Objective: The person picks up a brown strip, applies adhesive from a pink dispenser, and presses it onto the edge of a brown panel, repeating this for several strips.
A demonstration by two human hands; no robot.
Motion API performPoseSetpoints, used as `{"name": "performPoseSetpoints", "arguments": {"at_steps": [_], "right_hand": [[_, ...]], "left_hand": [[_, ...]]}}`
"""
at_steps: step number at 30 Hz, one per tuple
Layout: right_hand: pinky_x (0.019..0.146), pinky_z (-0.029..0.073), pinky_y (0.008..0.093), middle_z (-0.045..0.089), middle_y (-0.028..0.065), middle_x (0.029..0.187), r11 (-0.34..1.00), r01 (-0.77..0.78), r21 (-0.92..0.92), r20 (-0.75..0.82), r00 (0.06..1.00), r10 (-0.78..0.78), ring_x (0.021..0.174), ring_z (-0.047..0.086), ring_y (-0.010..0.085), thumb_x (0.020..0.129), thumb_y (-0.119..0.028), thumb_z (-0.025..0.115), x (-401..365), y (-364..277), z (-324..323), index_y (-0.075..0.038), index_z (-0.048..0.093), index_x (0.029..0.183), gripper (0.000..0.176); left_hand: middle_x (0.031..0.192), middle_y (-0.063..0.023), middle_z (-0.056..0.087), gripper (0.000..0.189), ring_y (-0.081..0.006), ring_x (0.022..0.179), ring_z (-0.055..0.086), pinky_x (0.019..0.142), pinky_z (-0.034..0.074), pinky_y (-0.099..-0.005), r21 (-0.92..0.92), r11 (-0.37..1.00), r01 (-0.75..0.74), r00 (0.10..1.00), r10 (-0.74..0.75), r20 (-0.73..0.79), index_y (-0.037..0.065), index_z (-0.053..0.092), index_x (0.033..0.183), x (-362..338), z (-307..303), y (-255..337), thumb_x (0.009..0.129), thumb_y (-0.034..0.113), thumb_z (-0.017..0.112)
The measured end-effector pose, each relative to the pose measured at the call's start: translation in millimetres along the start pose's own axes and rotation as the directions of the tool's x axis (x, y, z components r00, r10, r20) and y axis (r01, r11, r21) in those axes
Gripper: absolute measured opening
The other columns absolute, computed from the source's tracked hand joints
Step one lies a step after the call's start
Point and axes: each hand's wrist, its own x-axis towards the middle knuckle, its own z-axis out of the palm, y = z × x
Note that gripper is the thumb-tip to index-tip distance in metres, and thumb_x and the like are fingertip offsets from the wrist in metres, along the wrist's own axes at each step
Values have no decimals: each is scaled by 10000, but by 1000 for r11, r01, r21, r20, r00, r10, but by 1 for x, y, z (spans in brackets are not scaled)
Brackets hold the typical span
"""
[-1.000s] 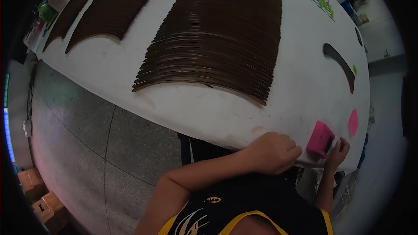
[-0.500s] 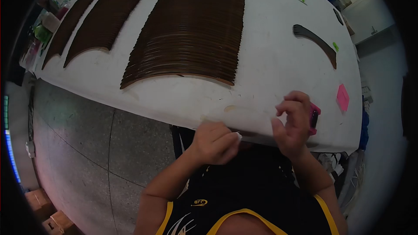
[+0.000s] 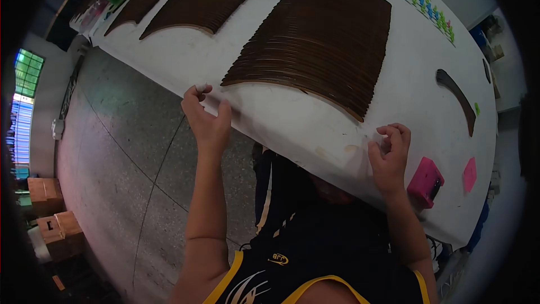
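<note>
Pinching a small white tab (image 3: 200, 88) between thumb and forefinger, the left hand (image 3: 206, 119) sat at the near edge of the white table (image 3: 281, 114); its other fingers (image 3: 224, 111) were loosely bent and lay against the table rim.
Right hand (image 3: 389, 156): fingers curled inward, thumb and forefinger tips closed on a translucent scrap (image 3: 382, 141) at the same edge, well apart from the left hand. What the scrap was could not be told.
White tab: tiny, pale, mostly hidden by the fingertips, just beside the corner of the nearest stack.
Stack of dark brown curved slats (image 3: 320, 39): fanned in overlapping rows on the tabletop, between the two hands and beyond them.
Pink block (image 3: 425, 182): on the table, just beside the right hand.
Pink note (image 3: 470, 174): flat, near the block.
Single dark curved slat (image 3: 457, 99): lying alone, farther right.
</note>
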Motion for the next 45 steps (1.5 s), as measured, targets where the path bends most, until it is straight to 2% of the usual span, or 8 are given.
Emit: {"name": "performPoseSetpoints", "arguments": {"at_steps": [4, 11, 17, 19, 22, 26, 31, 45], "right_hand": [[920, 512, 354, 492, 126, 1305, 999, -39, -27, 26, 999, 40, 1081, 562, 250, 874, -70, 748, 3, -2, 1, -41, 648, 1157, 301], [883, 552, 367, 502, 145, 1308, 996, -58, -70, 0, 998, 59, 1067, 598, 256, 873, -94, 757, 6, -7, 4, -40, 662, 1159, 307], [770, 579, 379, 523, 160, 1278, 999, -35, -1, -15, 999, 35, 838, 667, 257, 875, -132, 764, 1, -10, 2, -40, 671, 1139, 294], [762, 572, 381, 525, 161, 1256, 1000, -14, 21, 0, 1000, 14, 862, 657, 266, 881, -131, 756, -2, -10, -4, -32, 661, 1139, 292], [788, 566, 396, 523, 158, 1253, 997, 35, 69, -15, 999, -34, 895, 647, 277, 878, -137, 757, -7, -3, -4, -25, 659, 1142, 302], [862, 551, 420, 531, 155, 1252, 993, -42, 106, 38, 999, 38, 978, 628, 298, 869, -146, 758, -2, -7, -6, -17, 672, 1116, 292], [1009, 468, 462, 557, 144, 1250, 994, 40, -101, -46, 998, -45, 1132, 556, 337, 852, -199, 766, 12, -1, 5, -31, 703, 1060, 274], [1015, 392, 475, 577, 76, 1211, 991, -5, -132, -30, 1000, 1, 1160, 538, 299, 830, -230, 811, 21, -14, 25, -84, 738, 963, 211]], "left_hand": [[1311, -170, 600, 566, -330, 1235, 457, 1121, 375, -462, 72, 997, 20, 998, -24, 58, -20, 511, 1338, 14, 6, -1, 825, 103, 717], [1312, -200, 600, 582, -342, 1246, 466, 1121, 382, -469, 107, 994, -21, 995, 11, 101, -26, 502, 1350, 15, 5, -9, 827, 99, 723], [1359, -199, 579, 558, -321, 1180, 545, 1082, 434, -444, 195, 973, -127, 990, 113, 79, -7, 510, 1405, 14, 5, -45, 905, 135, 712], [1374, -200, 578, 559, -317, 1232, 538, 1089, 435, -444, 158, 985, -65, 995, 51, 91, -15, 503, 1426, 13, 4, -46, 930, 143, 706], [1398, -198, 572, 566, -318, 1274, 527, 1103, 431, -451, 76, 991, -106, 993, 101, 68, -23, 497, 1441, 15, 15, -56, 948, 170, 697], [1367, -200, 616, 544, -345, 1288, 519, 1124, 408, -471, 177, 976, -128, 990, 114, 87, -28, 522, 1419, 21, 3, -53, 939, 168, 687], [1319, -175, 665, 512, -357, 1272, 509, 1134, 391, -485, 311, 934, -178, 982, 145, 124, -11, 559, 1379, 24, -1, -38, 912, 153, 690], [1307, -171, 645, 513, -320, 1278, 518, 1142, 396, -464, 139, 984, -112, 987, 94, 128, 10, 564, 1373, 25, 2, -36, 891, 114, 703]]}}
